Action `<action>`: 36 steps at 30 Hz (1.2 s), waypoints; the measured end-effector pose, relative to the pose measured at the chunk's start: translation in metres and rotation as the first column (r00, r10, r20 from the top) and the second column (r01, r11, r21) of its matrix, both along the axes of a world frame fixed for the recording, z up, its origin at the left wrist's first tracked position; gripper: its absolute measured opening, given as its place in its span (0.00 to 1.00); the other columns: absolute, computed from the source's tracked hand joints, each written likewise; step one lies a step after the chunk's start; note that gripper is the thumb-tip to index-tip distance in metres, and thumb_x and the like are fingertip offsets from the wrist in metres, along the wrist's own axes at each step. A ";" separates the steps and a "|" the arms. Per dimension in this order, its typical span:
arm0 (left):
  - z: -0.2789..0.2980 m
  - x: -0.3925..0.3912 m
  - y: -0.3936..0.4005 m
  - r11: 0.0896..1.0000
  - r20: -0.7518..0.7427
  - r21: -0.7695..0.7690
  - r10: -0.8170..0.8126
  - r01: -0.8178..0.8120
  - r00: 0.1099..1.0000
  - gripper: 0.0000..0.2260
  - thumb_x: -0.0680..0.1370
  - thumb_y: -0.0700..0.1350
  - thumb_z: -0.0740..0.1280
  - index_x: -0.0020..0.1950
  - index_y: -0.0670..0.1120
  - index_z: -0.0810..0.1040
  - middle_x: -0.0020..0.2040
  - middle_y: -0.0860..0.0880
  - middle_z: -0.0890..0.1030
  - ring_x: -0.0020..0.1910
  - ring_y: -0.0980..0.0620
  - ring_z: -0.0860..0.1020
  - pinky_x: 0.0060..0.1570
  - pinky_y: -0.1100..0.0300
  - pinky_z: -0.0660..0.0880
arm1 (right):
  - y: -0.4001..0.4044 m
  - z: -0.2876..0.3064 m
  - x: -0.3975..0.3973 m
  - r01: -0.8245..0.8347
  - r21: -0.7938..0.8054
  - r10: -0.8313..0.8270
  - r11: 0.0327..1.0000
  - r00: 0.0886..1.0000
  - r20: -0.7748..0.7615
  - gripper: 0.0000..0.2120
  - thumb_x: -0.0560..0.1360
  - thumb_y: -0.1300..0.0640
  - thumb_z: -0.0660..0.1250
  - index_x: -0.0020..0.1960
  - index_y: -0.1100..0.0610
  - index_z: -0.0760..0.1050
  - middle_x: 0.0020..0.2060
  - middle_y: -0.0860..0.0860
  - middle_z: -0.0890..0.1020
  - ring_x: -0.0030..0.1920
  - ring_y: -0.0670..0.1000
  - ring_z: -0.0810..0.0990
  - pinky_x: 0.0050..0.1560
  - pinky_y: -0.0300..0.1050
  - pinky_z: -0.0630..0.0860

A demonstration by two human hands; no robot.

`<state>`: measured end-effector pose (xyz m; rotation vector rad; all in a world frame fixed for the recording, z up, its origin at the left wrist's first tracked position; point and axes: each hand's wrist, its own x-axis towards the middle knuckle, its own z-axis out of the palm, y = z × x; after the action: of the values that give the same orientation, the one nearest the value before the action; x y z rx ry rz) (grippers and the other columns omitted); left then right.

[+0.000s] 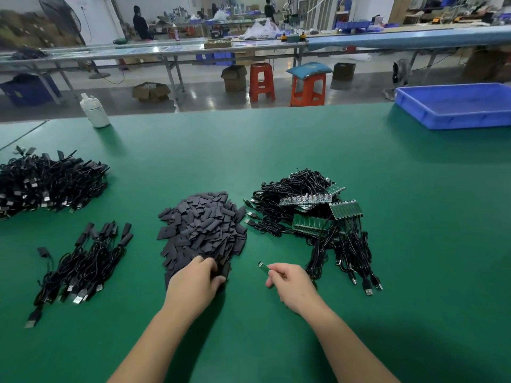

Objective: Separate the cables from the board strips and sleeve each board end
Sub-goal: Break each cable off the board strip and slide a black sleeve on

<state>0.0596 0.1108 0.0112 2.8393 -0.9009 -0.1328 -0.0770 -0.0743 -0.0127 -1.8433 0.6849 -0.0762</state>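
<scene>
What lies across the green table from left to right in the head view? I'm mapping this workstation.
Big pile of sleeved cables → small bundle of sleeved cables → heap of black sleeves → unsleeved cables on board strips → blue tray.

Electronics assembly shop floor, no doubt about it.
Long green counter (304,150) piled with black cables (49,183) and board strips (312,222), a blue bin (456,106), rows of workbenches (166,51) behind, plastic stools (261,81), cardboard boxes (150,92) on the concrete floor.
</scene>
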 end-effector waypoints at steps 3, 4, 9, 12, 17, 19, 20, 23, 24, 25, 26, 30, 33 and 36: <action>-0.008 -0.001 0.007 0.999 -0.023 0.034 -0.023 0.024 0.999 0.13 0.76 0.62 0.65 0.56 0.57 0.73 0.51 0.57 0.73 0.48 0.52 0.79 0.44 0.56 0.77 | -0.006 -0.004 -0.002 -0.024 0.038 0.024 0.999 1.000 0.003 0.13 0.82 0.54 0.59 0.63 0.48 0.77 0.38 0.46 0.80 0.25 0.47 0.71 0.30 0.42 0.73; -0.010 -0.002 0.008 1.000 -0.021 0.015 -0.019 0.019 1.000 0.13 0.76 0.62 0.66 0.56 0.57 0.73 0.51 0.58 0.73 0.48 0.52 0.79 0.44 0.56 0.77 | -0.007 -0.005 -0.003 -0.030 0.059 0.030 0.998 1.000 0.011 0.13 0.82 0.54 0.60 0.65 0.48 0.77 0.38 0.46 0.79 0.25 0.47 0.72 0.31 0.43 0.74; -0.014 -0.009 0.006 0.997 0.019 -0.071 0.014 -0.013 1.000 0.07 0.78 0.57 0.65 0.53 0.56 0.76 0.49 0.57 0.73 0.45 0.54 0.78 0.41 0.56 0.77 | -0.010 -0.009 -0.004 -0.051 0.073 0.049 0.996 0.998 0.030 0.13 0.82 0.55 0.61 0.65 0.50 0.76 0.37 0.47 0.79 0.26 0.47 0.74 0.34 0.44 0.77; -0.015 -0.013 0.007 0.989 0.026 -0.147 0.033 -0.029 0.999 0.04 0.78 0.54 0.67 0.49 0.56 0.75 0.47 0.57 0.72 0.42 0.54 0.77 0.39 0.56 0.76 | -0.009 -0.009 -0.004 -0.052 0.093 0.048 0.994 0.998 0.038 0.13 0.82 0.56 0.61 0.65 0.50 0.76 0.36 0.47 0.79 0.27 0.46 0.74 0.34 0.43 0.78; -0.009 -0.015 0.002 0.931 0.057 -0.350 -0.086 0.101 0.995 0.08 0.74 0.46 0.73 0.41 0.54 0.75 0.40 0.60 0.77 0.46 0.54 0.73 0.44 0.55 0.72 | -0.009 -0.006 -0.005 -0.071 0.086 0.068 0.994 0.997 0.030 0.10 0.82 0.56 0.60 0.58 0.47 0.78 0.36 0.45 0.81 0.28 0.45 0.76 0.35 0.42 0.80; -0.006 -0.018 -0.004 0.860 -0.029 -0.502 -0.121 0.090 0.992 0.09 0.75 0.45 0.71 0.41 0.55 0.74 0.36 0.59 0.78 0.41 0.58 0.75 0.42 0.59 0.72 | -0.008 -0.007 -0.004 -0.079 0.078 0.077 0.994 0.997 0.020 0.10 0.83 0.56 0.59 0.58 0.48 0.78 0.40 0.45 0.83 0.28 0.45 0.78 0.37 0.42 0.80; -0.006 -0.021 -0.008 0.813 -0.127 -0.582 -0.124 0.027 0.984 0.08 0.77 0.46 0.69 0.42 0.56 0.74 0.36 0.57 0.79 0.37 0.57 0.76 0.38 0.63 0.72 | -0.008 -0.007 -0.004 -0.081 0.078 0.080 0.994 0.997 0.020 0.10 0.83 0.56 0.59 0.58 0.48 0.77 0.42 0.46 0.84 0.29 0.45 0.78 0.37 0.42 0.81; -0.014 -0.035 -0.026 0.688 -0.406 -0.699 -0.157 -0.195 0.901 0.08 0.80 0.46 0.65 0.47 0.59 0.79 0.31 0.52 0.80 0.28 0.59 0.73 0.32 0.66 0.69 | -0.008 -0.006 -0.004 -0.089 0.072 0.087 0.993 0.996 0.035 0.11 0.83 0.58 0.60 0.57 0.46 0.78 0.42 0.47 0.83 0.28 0.45 0.76 0.36 0.43 0.80; -0.020 -0.038 -0.030 0.667 -0.452 -0.705 -0.160 -0.241 0.878 0.10 0.81 0.45 0.66 0.47 0.60 0.81 0.30 0.54 0.80 0.28 0.61 0.73 0.34 0.65 0.69 | -0.008 -0.006 -0.004 -0.090 0.067 0.088 0.994 0.995 0.039 0.11 0.83 0.58 0.60 0.57 0.45 0.78 0.41 0.47 0.83 0.28 0.44 0.75 0.35 0.42 0.80; -0.025 -0.040 -0.034 0.660 -0.477 -0.702 -0.157 -0.267 0.865 0.11 0.80 0.43 0.66 0.47 0.60 0.83 0.32 0.56 0.80 0.30 0.62 0.73 0.37 0.64 0.69 | -0.007 -0.006 -0.004 -0.092 0.065 0.089 0.994 0.995 0.042 0.12 0.83 0.59 0.60 0.58 0.45 0.78 0.40 0.46 0.82 0.28 0.44 0.74 0.34 0.41 0.79; -0.028 -0.041 -0.035 0.664 -0.493 -0.695 -0.161 -0.276 0.855 0.11 0.80 0.42 0.67 0.49 0.60 0.83 0.36 0.58 0.80 0.33 0.63 0.74 0.40 0.62 0.69 | -0.007 -0.007 -0.004 -0.095 0.067 0.092 0.993 0.995 0.045 0.13 0.83 0.59 0.60 0.60 0.45 0.79 0.39 0.46 0.82 0.28 0.43 0.74 0.34 0.40 0.79; -0.033 -0.032 -0.028 0.740 -0.520 -0.641 -0.225 -0.203 0.824 0.13 0.80 0.42 0.68 0.63 0.52 0.81 0.44 0.61 0.77 0.35 0.64 0.74 0.41 0.62 0.68 | -0.007 -0.007 -0.002 -0.106 0.085 0.103 0.991 0.994 0.034 0.15 0.83 0.61 0.59 0.64 0.50 0.78 0.40 0.47 0.79 0.28 0.41 0.74 0.37 0.38 0.79; -0.033 -0.033 -0.025 0.796 -0.454 -0.600 -0.258 -0.079 0.853 0.16 0.79 0.44 0.68 0.67 0.51 0.77 0.47 0.56 0.76 0.38 0.65 0.75 0.43 0.66 0.69 | -0.007 -0.004 -0.002 -0.110 0.100 0.107 0.989 0.994 0.035 0.14 0.83 0.59 0.60 0.64 0.49 0.79 0.40 0.48 0.79 0.30 0.41 0.76 0.42 0.40 0.81; -0.034 -0.039 -0.028 0.766 -0.475 -0.631 -0.255 -0.124 0.842 0.15 0.79 0.41 0.68 0.67 0.48 0.78 0.44 0.53 0.77 0.35 0.61 0.76 0.43 0.66 0.72 | -0.009 0.001 -0.004 -0.120 0.109 0.121 0.987 0.993 -0.005 0.11 0.82 0.52 0.62 0.57 0.44 0.82 0.35 0.48 0.80 0.34 0.42 0.81 0.52 0.47 0.82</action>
<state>0.0203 0.0828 -0.0229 1.9575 -0.7275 -0.4994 -0.0809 -0.0832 -0.0120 -1.7781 0.5731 0.0507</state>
